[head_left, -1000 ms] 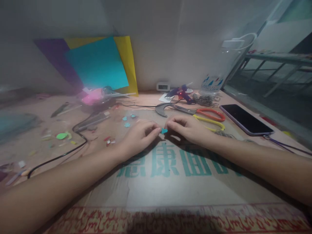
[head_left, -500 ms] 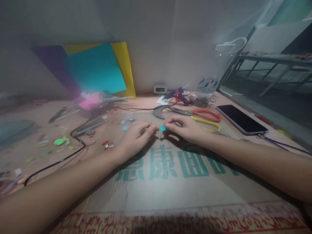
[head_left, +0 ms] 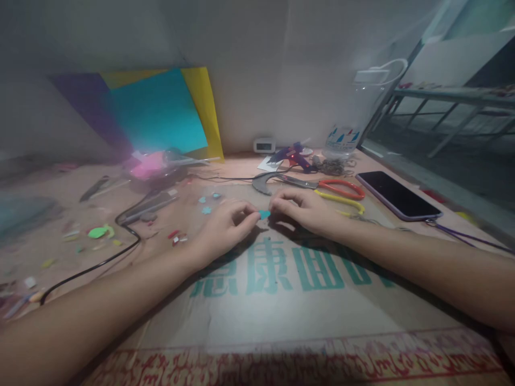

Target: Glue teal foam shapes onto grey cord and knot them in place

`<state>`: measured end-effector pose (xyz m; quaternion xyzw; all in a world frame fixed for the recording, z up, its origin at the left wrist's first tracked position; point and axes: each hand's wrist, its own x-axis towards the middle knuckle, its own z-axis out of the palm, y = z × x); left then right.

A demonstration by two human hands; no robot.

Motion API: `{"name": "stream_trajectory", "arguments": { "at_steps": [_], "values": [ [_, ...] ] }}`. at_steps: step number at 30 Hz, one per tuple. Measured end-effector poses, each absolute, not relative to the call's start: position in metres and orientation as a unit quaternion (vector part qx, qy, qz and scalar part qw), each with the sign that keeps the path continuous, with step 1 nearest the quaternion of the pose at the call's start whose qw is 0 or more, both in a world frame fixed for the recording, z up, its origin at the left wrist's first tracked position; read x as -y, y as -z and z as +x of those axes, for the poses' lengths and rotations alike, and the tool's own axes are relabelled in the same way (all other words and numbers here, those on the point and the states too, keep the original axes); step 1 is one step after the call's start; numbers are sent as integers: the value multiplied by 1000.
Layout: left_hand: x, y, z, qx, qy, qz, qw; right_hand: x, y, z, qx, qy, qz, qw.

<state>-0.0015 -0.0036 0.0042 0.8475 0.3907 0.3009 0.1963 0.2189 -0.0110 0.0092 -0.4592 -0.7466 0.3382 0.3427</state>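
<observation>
Since half a second ago, the turquoise piece point(head_left: 264, 215) has shifted from the right hand's fingertips toward the left hand, whose fingertips were then apart from it and now meet its edge.

Head view: the left hand point(head_left: 224, 226) has thumb and index finger pressed together on the near-left end of the small piece. The right hand point(head_left: 304, 212) is curled opposite, its thumb and index finger bent toward each other at the piece's other end; whether they pinch it or only sit against it, I cannot tell. So the piece lies between the two sets of fingertips, its longer side running roughly from hand to hand. Of the two, the left looks the closer. It appears held just above the printed cardboard point(head_left: 257, 321), beyond the green characters; the height is hard to judge.

Left of it, past the left hand, lie three small turquoise cutouts, one of them a flower-shaped cutout point(head_left: 206, 210). Behind the right hand are scissors point(head_left: 300, 183) with orange and yellow handles pointing to the right. Farther back sits a glue gun point(head_left: 293, 156) with a red light, and beyond the scissors' handles lies a smartphone point(head_left: 398, 194).
</observation>
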Motion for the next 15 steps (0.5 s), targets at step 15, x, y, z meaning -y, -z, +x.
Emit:
{"name": "stream_trajectory", "arguments": {
  "at_steps": [15],
  "values": [
    [2, -8, -2, -467, -334, 781, 244, -61, -25, 298, 740, 48, -615, 267]
  ]
}}
